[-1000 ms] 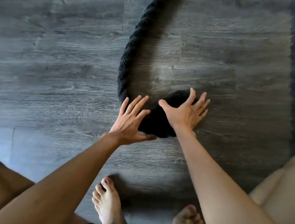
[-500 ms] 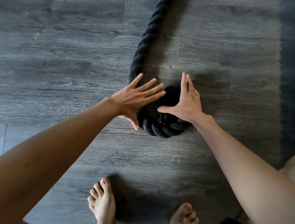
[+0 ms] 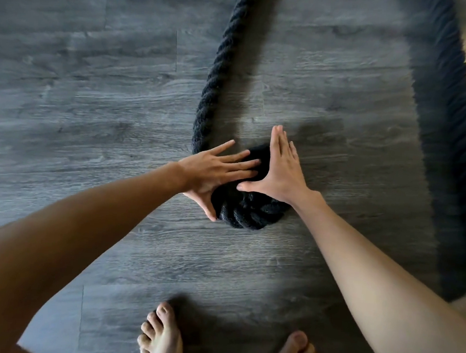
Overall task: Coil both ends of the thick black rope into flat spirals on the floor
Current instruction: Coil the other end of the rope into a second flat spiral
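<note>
A small, tight spiral of the thick black rope is seen on the grey wood floor, just ahead of two bare feet. Both hands are laid flat on it with fingers spread, nothing being gripped: the left hand is pressed over the spiral's left side, its fingers pointing right across the top, and the right hand is set against the right side, thumb reaching inward, fingers pointing away from the body.

The free rope leaves the spiral on the left — directly under and beyond the left hand — and its long axis runs away from the person toward the top of the view. The left hand is therefore judged the nearer one for feeding the next turn around, while the spiral can be steadied by the right. A second, blurred stretch of rope lies well apart on the right — that end appears not yet coiled.
</note>
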